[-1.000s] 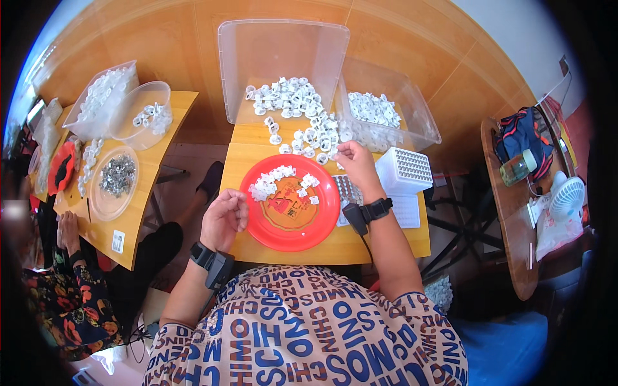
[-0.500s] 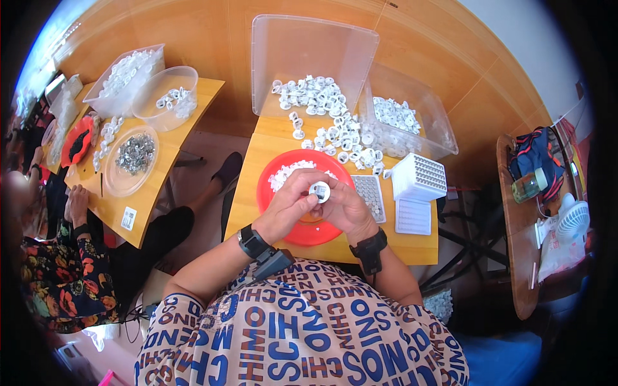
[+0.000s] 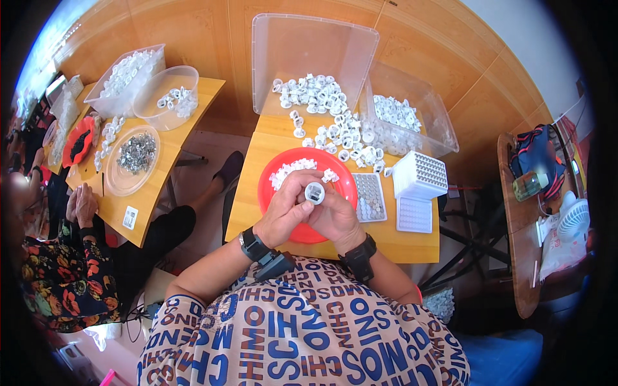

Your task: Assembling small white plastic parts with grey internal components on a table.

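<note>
A small round white plastic housing (image 3: 314, 192) with a dark slot in its face sits between my two hands. My left hand (image 3: 283, 209) is closed round its left side, thumb against the lower edge. From the right, my right hand (image 3: 336, 222) closes on it, its fingers partly hidden behind the part. Both hands are above a red plastic plate (image 3: 264, 186). Small white plastic pieces (image 3: 290, 169) lie in that plate. Right of it is a tray of round silver button-like discs (image 3: 370, 198).
White housings (image 3: 347, 132) spread over the far tabletop, before an upright clear lid (image 3: 309, 48) and a clear bin (image 3: 444, 138). Stacked white trays (image 3: 420, 177) stand at right. A co-worker's hands (image 3: 82, 204) rest at the left table, near a bowl of metal parts (image 3: 135, 154).
My hands have shifted slightly left with the housing, and its slotted face has turned more toward view. My right wrist has come lower and left. The co-worker's hands have drawn together.
</note>
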The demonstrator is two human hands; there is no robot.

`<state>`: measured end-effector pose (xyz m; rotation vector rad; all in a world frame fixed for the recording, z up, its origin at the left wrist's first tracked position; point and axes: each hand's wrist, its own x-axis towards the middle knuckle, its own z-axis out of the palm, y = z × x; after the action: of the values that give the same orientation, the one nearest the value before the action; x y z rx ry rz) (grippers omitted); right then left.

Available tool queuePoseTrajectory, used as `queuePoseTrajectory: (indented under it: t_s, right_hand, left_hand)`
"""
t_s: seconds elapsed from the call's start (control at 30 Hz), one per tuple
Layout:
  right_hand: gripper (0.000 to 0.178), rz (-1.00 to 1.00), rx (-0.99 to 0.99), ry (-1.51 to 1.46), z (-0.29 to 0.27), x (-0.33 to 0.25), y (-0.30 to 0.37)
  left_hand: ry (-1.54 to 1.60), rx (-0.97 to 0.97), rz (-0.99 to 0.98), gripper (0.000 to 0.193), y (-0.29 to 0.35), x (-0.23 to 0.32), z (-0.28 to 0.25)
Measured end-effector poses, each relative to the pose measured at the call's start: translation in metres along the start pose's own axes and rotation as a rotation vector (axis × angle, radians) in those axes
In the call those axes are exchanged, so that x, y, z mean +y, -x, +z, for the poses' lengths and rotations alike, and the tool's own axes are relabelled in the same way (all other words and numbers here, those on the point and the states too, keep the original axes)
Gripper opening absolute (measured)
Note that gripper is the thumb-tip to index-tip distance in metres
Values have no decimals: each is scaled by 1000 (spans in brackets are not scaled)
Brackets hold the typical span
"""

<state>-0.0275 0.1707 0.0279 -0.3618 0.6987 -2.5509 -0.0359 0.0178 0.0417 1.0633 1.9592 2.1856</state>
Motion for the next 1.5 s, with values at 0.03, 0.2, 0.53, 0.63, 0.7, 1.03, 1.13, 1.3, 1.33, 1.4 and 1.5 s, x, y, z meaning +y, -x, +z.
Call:
queuePoseTrajectory:
  t_s: [0.03,0.2,0.53,0.63,0.7,1.03,1.13,1.3,1.33,1.4,1.5]
  right_hand:
    - [30,19,59,19,2,0,1]
    - [25,84,265,170,6,-3,8]
    - [15,-260,834,1475,-50,-85,64]
    - [16,-114,912,1815,-58,-104,76]
    - [15,-84,921,1893,-57,-101,78]
    - [9,-10,791,2111,-58,-88,76]
    - [9,-14,773,2166,-55,-85,75]
    - [8,-34,795,2230,-56,-79,79]
    - [7,-21,806,2217,-57,-78,78]
    - [6,-29,810,2198,-60,-78,77]
    - [5,-47,810,2179,-61,-79,75]
  left_hand:
    - [76,9,-53,38,2,0,1]
    - [357,109,-275,38,9,-8,-2]
    - [675,284,-385,34,26,-16,-42]
    - [745,280,-402,32,30,-17,-44]
    - [819,216,-410,36,35,-25,-44]
    - [948,173,-494,32,38,-29,-28]
    - [986,167,-507,32,35,-27,-28]
    - [1019,159,-518,30,30,-25,-27]
    - [1032,144,-516,30,31,-25,-27]
    - [1058,128,-516,30,31,-24,-24]
    - [1041,132,-506,30,32,-24,-23]
